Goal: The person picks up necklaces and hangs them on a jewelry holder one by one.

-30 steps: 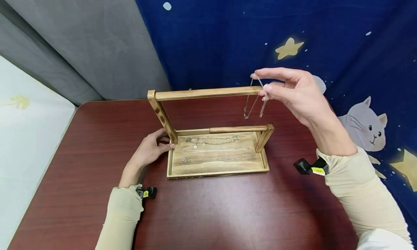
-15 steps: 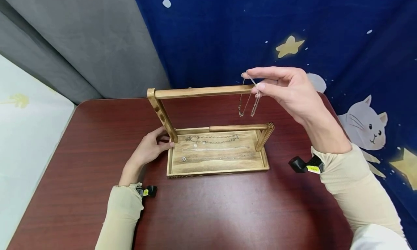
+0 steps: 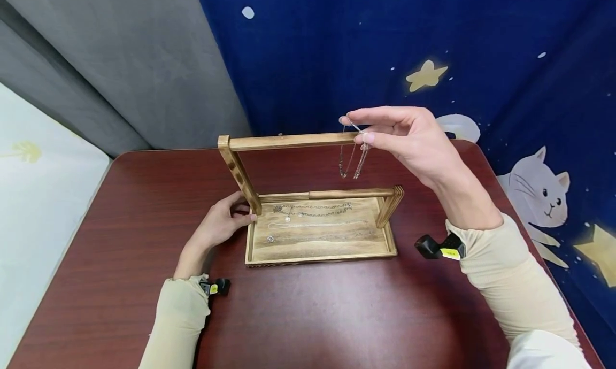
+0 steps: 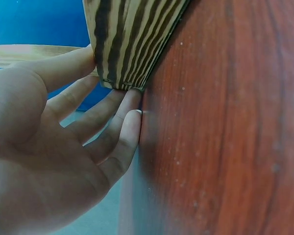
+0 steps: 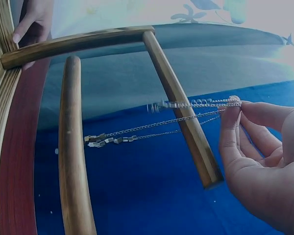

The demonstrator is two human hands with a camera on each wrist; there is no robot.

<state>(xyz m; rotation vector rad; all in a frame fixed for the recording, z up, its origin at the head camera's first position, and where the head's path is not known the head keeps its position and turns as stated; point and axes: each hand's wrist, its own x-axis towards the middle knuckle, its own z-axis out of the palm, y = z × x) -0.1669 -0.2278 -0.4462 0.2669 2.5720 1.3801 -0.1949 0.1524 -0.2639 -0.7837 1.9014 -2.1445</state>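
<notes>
My right hand [image 3: 409, 139] pinches a silver chain necklace [image 3: 356, 163] between thumb and fingers, at the free right end of the stand's top bar [image 3: 293, 140]. Its strands hang in loops that overlap the bar; small cube-like beads [image 5: 108, 141] show at their lower end in the right wrist view. My left hand [image 3: 218, 222] grips the back left corner of the wooden jewelry stand [image 3: 320, 259], thumb on the near side and fingers behind. The striped end of the stand [image 4: 132, 39] meets my fingertips in the left wrist view.
Several chain necklaces [image 3: 313, 225] lie lengthwise in the stand's tray. A lower bar [image 3: 353, 193] runs along the tray's back, joined to a right post [image 3: 390, 208]. The stand sits on a dark red table [image 3: 317, 315], with a blue curtain [image 3: 313, 48] behind.
My right hand has moved left along the top bar, carrying the necklace farther from the bar's free end. My left hand stays at the stand's corner.
</notes>
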